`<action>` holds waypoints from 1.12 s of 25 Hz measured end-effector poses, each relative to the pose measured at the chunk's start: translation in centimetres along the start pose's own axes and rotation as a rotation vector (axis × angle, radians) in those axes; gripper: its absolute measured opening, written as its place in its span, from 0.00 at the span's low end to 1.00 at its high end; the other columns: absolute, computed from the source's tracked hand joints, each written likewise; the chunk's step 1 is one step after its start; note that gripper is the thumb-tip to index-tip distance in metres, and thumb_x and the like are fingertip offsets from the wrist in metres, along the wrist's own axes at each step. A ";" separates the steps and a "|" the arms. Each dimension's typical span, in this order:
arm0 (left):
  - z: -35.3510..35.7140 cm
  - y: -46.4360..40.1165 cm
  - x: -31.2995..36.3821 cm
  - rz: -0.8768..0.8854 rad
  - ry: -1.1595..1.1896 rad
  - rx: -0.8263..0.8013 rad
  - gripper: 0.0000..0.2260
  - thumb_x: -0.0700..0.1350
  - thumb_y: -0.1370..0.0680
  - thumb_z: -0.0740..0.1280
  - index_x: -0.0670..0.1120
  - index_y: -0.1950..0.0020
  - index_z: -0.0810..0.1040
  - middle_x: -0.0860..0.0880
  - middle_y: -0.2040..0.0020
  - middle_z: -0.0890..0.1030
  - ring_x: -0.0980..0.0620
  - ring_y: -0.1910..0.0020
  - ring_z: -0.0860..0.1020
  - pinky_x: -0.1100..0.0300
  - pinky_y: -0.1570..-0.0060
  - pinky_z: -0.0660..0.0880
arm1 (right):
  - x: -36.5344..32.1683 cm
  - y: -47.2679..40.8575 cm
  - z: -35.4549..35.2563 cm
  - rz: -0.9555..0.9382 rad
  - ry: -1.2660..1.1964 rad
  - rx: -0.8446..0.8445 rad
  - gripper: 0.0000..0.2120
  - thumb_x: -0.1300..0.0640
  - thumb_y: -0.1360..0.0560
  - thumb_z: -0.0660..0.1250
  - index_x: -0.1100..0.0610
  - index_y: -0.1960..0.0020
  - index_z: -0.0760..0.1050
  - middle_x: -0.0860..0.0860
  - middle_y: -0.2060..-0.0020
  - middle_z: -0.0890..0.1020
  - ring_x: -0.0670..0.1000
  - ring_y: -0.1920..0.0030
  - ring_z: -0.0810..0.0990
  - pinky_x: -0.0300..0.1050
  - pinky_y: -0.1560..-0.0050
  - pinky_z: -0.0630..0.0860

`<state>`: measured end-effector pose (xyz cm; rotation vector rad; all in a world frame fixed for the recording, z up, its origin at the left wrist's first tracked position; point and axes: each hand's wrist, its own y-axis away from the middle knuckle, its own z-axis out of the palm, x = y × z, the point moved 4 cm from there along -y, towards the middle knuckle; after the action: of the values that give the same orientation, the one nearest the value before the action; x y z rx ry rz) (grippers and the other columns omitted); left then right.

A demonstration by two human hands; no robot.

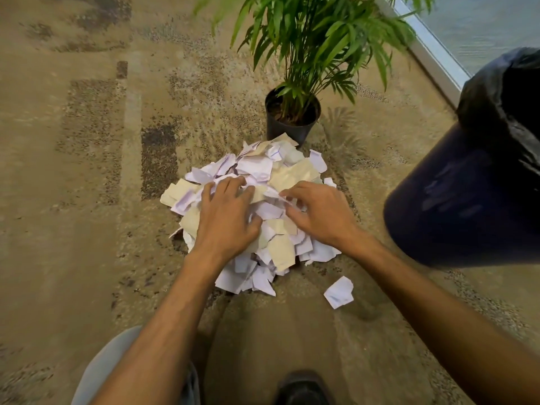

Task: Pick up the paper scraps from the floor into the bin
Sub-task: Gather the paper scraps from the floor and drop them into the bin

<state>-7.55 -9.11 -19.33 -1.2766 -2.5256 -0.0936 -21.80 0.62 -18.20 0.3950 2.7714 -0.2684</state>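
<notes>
The work looks to be near its beginning, I think. Almost all the paper scraps [257, 211] lie in one big heap on the carpet floor [87, 200], in the middle of the scene, just in front of a potted plant [292, 115]. One loose scrap [339, 292] sits apart, near and to the right of the heap. The bin [467, 194], dark with a black liner, stands at the right, close to the heap; I cannot see inside it.

The left hand [225, 217] and the right hand [321, 214] both rest on top of the heap, fingers spread and slightly curled into the paper, not closed around a bundle yet.

The scraps are torn, white and cream pieces, some creased, lying loosely one over another.
</notes>
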 end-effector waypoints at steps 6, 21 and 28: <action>-1.1 -0.6 -0.5 -0.032 0.080 0.229 0.11 0.41 0.24 0.66 0.44 0.42 0.81 0.47 0.44 0.82 0.46 0.44 0.76 0.51 0.41 0.65 | 2.5 -2.0 -4.7 0.205 -0.015 0.247 0.13 0.53 0.21 0.64 0.55 0.40 0.81 0.50 0.49 0.85 0.50 0.54 0.82 0.48 0.53 0.78; 0.6 -0.2 0.5 0.019 -0.024 -0.018 0.27 0.57 0.28 0.66 0.43 0.34 0.73 0.45 0.37 0.74 0.45 0.38 0.70 0.51 0.40 0.66 | 2.2 -3.2 0.1 0.077 0.350 -0.119 0.25 0.38 0.24 0.60 0.51 0.34 0.74 0.51 0.45 0.83 0.56 0.50 0.82 0.47 0.56 0.77; -0.3 -0.3 -0.4 -0.028 0.191 0.156 0.12 0.44 0.23 0.67 0.41 0.41 0.80 0.45 0.46 0.81 0.43 0.47 0.78 0.48 0.54 0.77 | 2.7 -2.9 -2.4 0.189 0.161 0.085 0.14 0.53 0.21 0.61 0.53 0.41 0.80 0.53 0.60 0.85 0.57 0.59 0.82 0.49 0.58 0.75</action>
<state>-7.49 -9.66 -19.14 -1.1171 -2.3388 -0.0229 -25.81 -0.93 -16.51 0.7246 2.8585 -0.3212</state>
